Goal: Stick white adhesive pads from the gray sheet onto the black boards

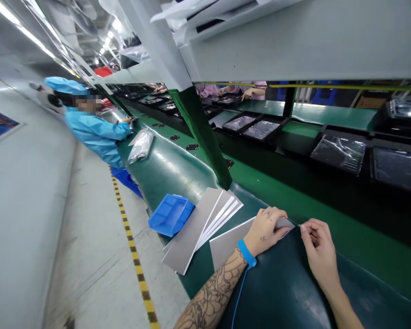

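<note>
My left hand (266, 227) lies curled, knuckles up, on a grey flat panel (226, 244) that rests on the dark green mat (284, 283); a blue wrist strap sits on that wrist. My right hand (317, 249) pinches the panel's far corner, fingers pressed together. What the pinch holds is too small to make out. A fanned stack of grey panels (200, 224) lies to the left of my hands.
A blue plastic bin (171, 213) sits at the bench edge. A green post (205, 137) rises behind the stack. Black trays (339, 153) line the green conveyor. A person in a blue coat (96, 132) works farther along. Yellow-black floor tape (137, 265) runs beside the bench.
</note>
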`<state>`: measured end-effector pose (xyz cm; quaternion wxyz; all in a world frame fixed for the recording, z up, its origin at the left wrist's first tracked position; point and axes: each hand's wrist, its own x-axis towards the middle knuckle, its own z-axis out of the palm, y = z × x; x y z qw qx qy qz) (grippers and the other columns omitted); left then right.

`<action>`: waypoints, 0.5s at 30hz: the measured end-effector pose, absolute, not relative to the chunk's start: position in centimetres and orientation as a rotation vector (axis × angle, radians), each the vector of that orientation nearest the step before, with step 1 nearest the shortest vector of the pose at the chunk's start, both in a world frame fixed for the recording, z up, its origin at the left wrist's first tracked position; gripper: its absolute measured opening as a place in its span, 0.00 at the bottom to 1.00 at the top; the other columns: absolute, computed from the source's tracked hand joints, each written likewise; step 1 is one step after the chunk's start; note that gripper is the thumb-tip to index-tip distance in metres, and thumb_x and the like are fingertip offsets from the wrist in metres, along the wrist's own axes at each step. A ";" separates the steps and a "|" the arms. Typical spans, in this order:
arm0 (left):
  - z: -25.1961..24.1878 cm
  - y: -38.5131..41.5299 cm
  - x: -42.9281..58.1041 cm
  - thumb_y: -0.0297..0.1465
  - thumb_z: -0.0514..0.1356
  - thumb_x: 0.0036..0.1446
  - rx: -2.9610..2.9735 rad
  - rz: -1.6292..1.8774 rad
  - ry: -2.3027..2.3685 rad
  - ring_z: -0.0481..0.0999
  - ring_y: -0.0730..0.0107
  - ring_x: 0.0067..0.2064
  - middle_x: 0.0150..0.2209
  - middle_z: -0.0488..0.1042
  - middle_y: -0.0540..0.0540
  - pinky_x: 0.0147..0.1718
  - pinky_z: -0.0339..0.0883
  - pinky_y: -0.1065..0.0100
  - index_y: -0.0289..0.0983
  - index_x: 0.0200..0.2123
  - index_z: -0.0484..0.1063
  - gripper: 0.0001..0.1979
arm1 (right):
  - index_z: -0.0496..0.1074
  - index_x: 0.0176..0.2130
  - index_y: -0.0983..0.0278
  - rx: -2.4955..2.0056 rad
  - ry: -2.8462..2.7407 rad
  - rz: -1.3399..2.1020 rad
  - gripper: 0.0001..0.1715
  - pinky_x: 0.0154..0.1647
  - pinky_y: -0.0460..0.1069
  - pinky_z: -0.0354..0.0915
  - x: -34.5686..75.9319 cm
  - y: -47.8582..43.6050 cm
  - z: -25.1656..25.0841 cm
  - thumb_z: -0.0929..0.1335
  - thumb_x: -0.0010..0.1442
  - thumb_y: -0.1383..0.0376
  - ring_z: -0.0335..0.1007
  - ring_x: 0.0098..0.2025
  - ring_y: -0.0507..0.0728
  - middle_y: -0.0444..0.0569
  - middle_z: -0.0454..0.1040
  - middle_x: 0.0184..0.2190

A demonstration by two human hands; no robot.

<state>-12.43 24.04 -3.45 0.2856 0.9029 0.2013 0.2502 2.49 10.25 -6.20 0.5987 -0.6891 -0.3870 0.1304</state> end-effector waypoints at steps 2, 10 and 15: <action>-3.5 24.0 -12.4 0.32 0.72 0.65 2.394 0.679 0.548 0.78 0.57 0.52 0.50 0.79 0.46 0.52 0.66 0.57 0.41 0.52 0.70 0.18 | 0.77 0.42 0.60 -1.597 -0.896 0.298 0.17 0.38 0.51 0.72 2.4 10.3 -6.1 0.70 0.73 0.50 0.73 0.44 0.57 0.52 0.70 0.48; -3.4 24.1 -12.4 0.32 0.73 0.64 2.369 0.685 0.577 0.78 0.57 0.51 0.48 0.79 0.47 0.51 0.66 0.58 0.41 0.52 0.71 0.17 | 0.77 0.42 0.60 -1.597 -0.890 0.295 0.17 0.37 0.51 0.73 2.2 10.4 -5.7 0.70 0.72 0.50 0.73 0.44 0.58 0.53 0.70 0.48; -3.5 24.0 -12.4 0.33 0.71 0.66 2.359 0.679 0.593 0.78 0.58 0.51 0.48 0.80 0.46 0.51 0.67 0.58 0.41 0.52 0.72 0.15 | 0.77 0.42 0.60 -1.600 -0.873 0.317 0.18 0.37 0.51 0.73 2.2 10.4 -5.8 0.71 0.72 0.49 0.73 0.44 0.58 0.53 0.70 0.48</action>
